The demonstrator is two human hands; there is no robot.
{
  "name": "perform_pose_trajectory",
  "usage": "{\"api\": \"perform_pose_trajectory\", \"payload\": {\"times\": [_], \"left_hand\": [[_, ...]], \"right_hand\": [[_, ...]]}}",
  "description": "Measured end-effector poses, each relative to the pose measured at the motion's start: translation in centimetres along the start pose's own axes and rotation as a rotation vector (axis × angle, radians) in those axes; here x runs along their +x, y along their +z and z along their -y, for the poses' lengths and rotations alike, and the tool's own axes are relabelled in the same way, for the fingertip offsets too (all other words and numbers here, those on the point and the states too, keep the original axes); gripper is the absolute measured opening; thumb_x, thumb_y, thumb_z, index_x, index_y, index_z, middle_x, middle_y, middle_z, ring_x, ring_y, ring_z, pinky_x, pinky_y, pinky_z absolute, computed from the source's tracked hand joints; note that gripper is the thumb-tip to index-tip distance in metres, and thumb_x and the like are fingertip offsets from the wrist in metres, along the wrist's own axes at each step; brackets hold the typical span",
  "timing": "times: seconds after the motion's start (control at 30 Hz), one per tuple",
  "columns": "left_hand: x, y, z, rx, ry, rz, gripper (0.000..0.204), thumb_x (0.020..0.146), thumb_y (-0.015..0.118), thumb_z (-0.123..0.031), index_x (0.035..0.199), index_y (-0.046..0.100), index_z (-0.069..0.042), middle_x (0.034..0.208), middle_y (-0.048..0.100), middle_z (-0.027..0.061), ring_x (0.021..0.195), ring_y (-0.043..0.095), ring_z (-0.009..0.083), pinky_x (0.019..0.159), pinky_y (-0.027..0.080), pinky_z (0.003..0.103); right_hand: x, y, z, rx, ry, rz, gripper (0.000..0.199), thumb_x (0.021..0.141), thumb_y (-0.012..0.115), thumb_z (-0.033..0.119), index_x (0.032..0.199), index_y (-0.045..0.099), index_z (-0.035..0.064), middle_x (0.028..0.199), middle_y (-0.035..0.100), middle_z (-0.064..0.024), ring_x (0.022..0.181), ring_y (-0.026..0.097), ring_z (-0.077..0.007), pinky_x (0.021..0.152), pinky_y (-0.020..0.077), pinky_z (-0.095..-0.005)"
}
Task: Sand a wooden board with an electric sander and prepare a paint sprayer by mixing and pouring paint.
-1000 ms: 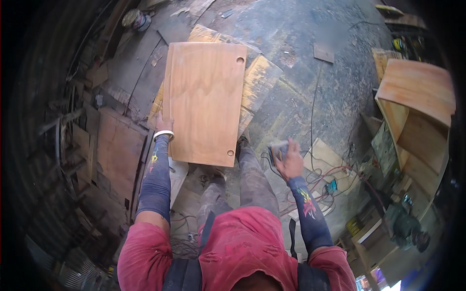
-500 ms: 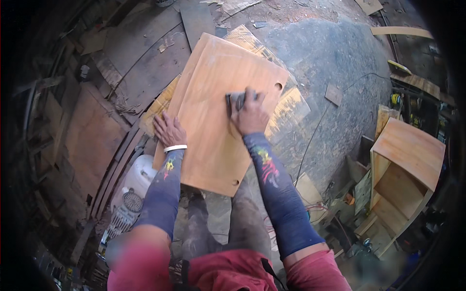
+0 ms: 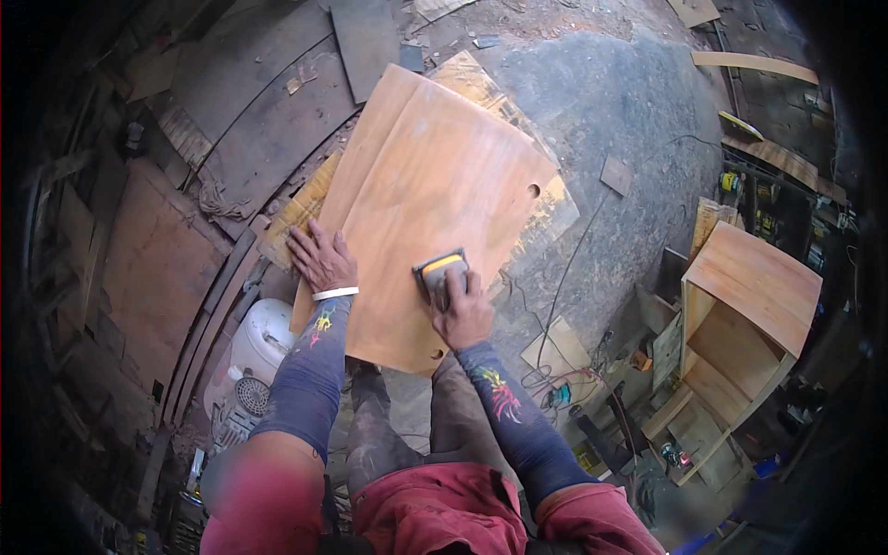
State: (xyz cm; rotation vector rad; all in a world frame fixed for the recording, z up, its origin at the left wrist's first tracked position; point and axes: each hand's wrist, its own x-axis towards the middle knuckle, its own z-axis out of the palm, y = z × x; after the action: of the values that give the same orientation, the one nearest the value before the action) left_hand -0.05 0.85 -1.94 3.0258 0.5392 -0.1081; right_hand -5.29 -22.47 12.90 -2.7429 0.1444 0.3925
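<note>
Soft light is falling on the dusty gray floor (image 3: 638, 102). An open wooden cabinet (image 3: 760, 289) is sitting by the floor's right edge. A big brown panel (image 3: 155, 264) is resting along the left edge, and a pale wood strip (image 3: 754, 64) is lying near the far right corner.

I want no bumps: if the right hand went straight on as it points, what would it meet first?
The right hand, with its tool, looks free to cross the upper board; past its edge comes the lower board, but depth is unclear.
</note>
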Motion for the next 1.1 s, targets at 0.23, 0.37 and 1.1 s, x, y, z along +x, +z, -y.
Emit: {"api": "perform_pose_trajectory", "payload": {"times": [0.23,0.37,1.1], "left_hand": [[0.4,-0.1,-0.1,-0.009,0.001,-0.002,0.066,0.106,0.046,-0.045,0.158,0.04,-0.004,0.163,0.033,0.0322,0.147,0.036,0.0532,0.12,0.03,0.061],[0.5,-0.2,-0.3,-0.057,-0.003,0.026,0.065,0.107,0.045,-0.043,0.158,0.039,-0.004,0.164,0.031,0.0325,0.149,0.033,0.0524,0.121,0.029,0.06],[-0.1,4.6,-0.3,0.011,0.025,-0.051,0.055,0.109,0.043,-0.041,0.155,0.047,-0.012,0.162,0.037,0.027,0.144,0.042,0.0491,0.117,0.037,0.058]], "right_hand": [[17.8,-5.3,-2.8,-0.105,0.012,-0.296,0.056,0.081,0.08,0.036,0.13,0.061,0.0148,0.119,0.059,-0.0203,0.087,0.069,-0.0438,0.069,0.0576,-0.0519],[29.8,-10.5,-5.8,-0.151,0.142,-0.326,0.048,0.087,0.074,0.04,0.126,0.064,0.0152,0.12,0.06,-0.0224,0.089,0.071,-0.0441,0.072,0.0584,-0.0532],[4.7,-2.7,-2.7,0.014,-0.05,0.146,0.062,0.086,0.067,0.017,0.146,0.05,0.0152,0.135,0.054,-0.0272,0.101,0.069,-0.0428,0.079,0.0592,-0.0504]]}}
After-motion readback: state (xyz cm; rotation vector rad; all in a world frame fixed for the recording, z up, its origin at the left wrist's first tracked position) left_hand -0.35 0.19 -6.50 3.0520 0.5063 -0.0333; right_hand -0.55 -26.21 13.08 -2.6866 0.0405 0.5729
